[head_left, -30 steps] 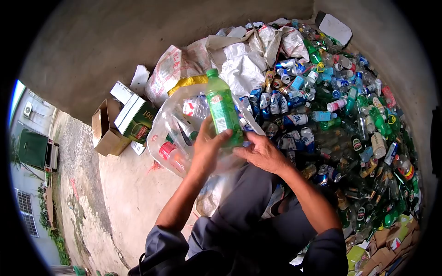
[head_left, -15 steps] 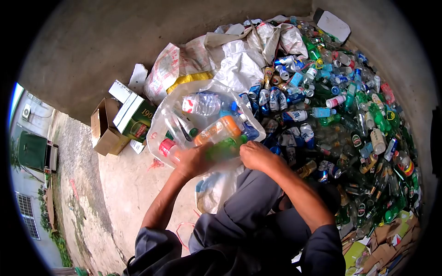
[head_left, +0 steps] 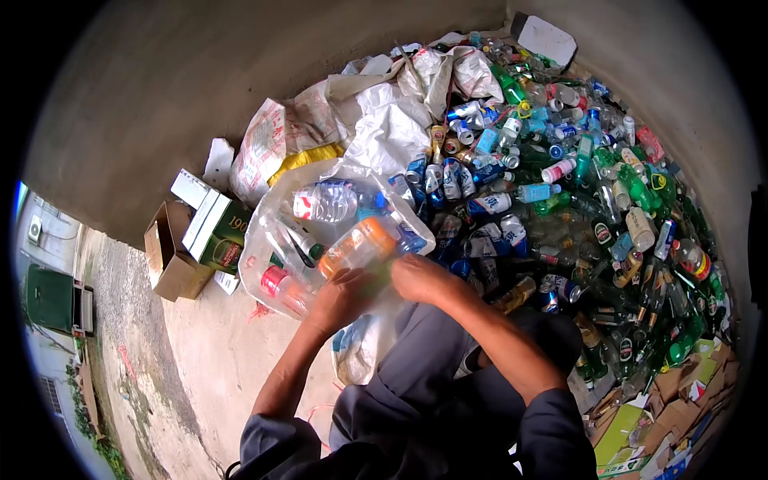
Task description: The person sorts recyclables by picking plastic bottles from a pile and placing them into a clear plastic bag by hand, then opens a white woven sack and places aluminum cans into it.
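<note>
My left hand [head_left: 342, 301] is curled at the near side of a clear plastic bag [head_left: 254, 240] of bottles. A green plastic bottle [head_left: 376, 282], smeared by motion, lies between my hands, and the left fingers close around its near end. Beside it my right hand [head_left: 424, 280] is closed, its fingertips meeting at the bottle's other end; what they pinch is hidden. Just beyond the hands lies a bottle with an orange label [head_left: 358, 245]. The bag also holds a clear bottle with a red-and-white label [head_left: 325, 202] and a red-labelled bottle [head_left: 276, 282].
A large heap of cans and bottles [head_left: 552, 232] spreads on the right. White woven sacks [head_left: 388, 120] lie against the wall behind. Cardboard boxes [head_left: 172, 256] stand at left on the concrete floor [head_left: 216, 344]. Flattened cardboard [head_left: 672, 384] lies lower right.
The view has shifted, so the scene sits further left. Between my hands, less of the green bottle shows now. My right hand has moved slightly closer to the left.
</note>
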Motion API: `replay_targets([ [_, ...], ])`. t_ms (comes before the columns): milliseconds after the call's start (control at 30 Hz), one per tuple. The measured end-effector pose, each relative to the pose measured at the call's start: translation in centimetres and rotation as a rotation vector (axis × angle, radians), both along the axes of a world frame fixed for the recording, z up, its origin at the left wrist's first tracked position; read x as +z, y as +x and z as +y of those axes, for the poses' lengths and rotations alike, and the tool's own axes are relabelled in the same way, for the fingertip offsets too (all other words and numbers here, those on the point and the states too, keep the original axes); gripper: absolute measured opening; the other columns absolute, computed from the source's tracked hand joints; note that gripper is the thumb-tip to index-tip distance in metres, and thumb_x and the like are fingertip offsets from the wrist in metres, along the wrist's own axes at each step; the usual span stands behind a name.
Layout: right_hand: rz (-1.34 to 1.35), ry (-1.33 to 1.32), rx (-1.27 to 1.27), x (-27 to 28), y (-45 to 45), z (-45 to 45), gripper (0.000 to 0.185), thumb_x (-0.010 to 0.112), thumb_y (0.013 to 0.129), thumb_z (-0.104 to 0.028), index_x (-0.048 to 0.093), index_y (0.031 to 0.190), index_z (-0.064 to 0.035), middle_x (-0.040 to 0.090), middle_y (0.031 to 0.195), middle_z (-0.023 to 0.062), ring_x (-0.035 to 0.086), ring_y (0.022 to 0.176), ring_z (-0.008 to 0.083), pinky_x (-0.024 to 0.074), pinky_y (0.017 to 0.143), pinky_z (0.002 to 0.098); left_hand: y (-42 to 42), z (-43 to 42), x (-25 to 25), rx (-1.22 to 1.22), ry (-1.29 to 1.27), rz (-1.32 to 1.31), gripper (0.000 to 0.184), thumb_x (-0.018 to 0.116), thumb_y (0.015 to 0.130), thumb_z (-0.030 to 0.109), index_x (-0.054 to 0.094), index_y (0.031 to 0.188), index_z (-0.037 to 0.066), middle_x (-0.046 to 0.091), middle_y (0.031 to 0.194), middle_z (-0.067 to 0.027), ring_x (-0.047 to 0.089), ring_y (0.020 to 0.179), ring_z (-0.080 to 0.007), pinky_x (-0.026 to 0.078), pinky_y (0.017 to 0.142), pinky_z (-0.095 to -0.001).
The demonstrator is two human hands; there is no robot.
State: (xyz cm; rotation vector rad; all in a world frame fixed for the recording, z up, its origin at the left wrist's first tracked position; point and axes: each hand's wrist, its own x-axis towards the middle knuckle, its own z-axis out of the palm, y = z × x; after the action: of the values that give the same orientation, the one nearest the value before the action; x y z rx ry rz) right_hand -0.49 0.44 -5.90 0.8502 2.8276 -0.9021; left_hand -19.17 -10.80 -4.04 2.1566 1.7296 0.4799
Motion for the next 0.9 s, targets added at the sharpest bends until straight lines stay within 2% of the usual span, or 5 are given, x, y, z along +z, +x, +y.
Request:
replay_targets([
  [233, 0.008, -0.092, -0.034, 2.1, 0.7, 0.1, 0.025, 0.053, 0.081, -0.005, 0.066, 0.099, 0.0066, 0.066, 0.110, 0.0280, 0.065, 0.108, 0.0359, 0.0504, 0.094, 0.0428, 1.0, -1.0, -0.5, 0.163, -0.020, -0.091, 0.038, 0.074, 0.081, 0.015, 0.065, 0.114, 0.000, 0.066, 0.118, -0.0181, 0.064, 0.109, -0.0375, 0.052, 0.092, -0.0418],
  [333, 0.255, 0.266, 0.075, -6.5, -0.6, 0.5, 0.015, 0.058, 0.080, -0.011, 0.071, 0.081, -0.0020, 0.066, 0.083, 0.0136, 0.064, 0.082, 0.0291, 0.0511, 0.074, 0.0408, 0.6, -0.7, -1.4, 0.070, -0.119, -0.188, 0.039, 0.074, 0.081, 0.014, 0.063, 0.116, 0.000, 0.066, 0.117, -0.0188, 0.065, 0.107, -0.0368, 0.053, 0.090, -0.0406],
  [433, 0.339, 0.390, 0.138, -7.6, -0.6, 0.9, 0.017, 0.060, 0.080, -0.015, 0.073, 0.072, -0.0076, 0.065, 0.072, 0.0048, 0.063, 0.075, 0.0238, 0.0506, 0.068, 0.0377, 0.6, -0.6, -1.8, 0.073, -0.120, -0.175, 0.046, 0.077, 0.078, 0.014, 0.061, 0.119, 0.000, 0.064, 0.119, -0.0200, 0.061, 0.113, -0.0366, 0.050, 0.095, -0.0413],
  [633, 0.333, -0.092, -0.225, -0.8, 2.0, 0.2, 0.025, 0.063, 0.081, -0.020, 0.068, 0.079, 0.0051, 0.068, 0.082, 0.0259, 0.068, 0.080, 0.0400, 0.0539, 0.073, 0.0473, 3.9, -0.6, 0.8, 0.148, 0.185, 0.034, 0.049, 0.074, 0.077, 0.007, 0.058, 0.122, -0.003, 0.062, 0.122, -0.0228, 0.056, 0.119, -0.0446, 0.046, 0.101, -0.0465],
  [900, 0.798, 0.021, -0.321, -2.6, 6.1, 0.8, 0.023, 0.061, 0.083, -0.021, 0.067, 0.077, 0.0004, 0.066, 0.078, 0.0223, 0.066, 0.080, 0.0395, 0.0519, 0.074, 0.0475, 13.7, 2.2, 7.6, 0.131, 0.240, -0.349, 0.038, 0.065, 0.086, 0.010, 0.062, 0.122, 0.000, 0.068, 0.114, -0.0210, 0.065, 0.109, -0.0355, 0.047, 0.098, -0.0422],
])
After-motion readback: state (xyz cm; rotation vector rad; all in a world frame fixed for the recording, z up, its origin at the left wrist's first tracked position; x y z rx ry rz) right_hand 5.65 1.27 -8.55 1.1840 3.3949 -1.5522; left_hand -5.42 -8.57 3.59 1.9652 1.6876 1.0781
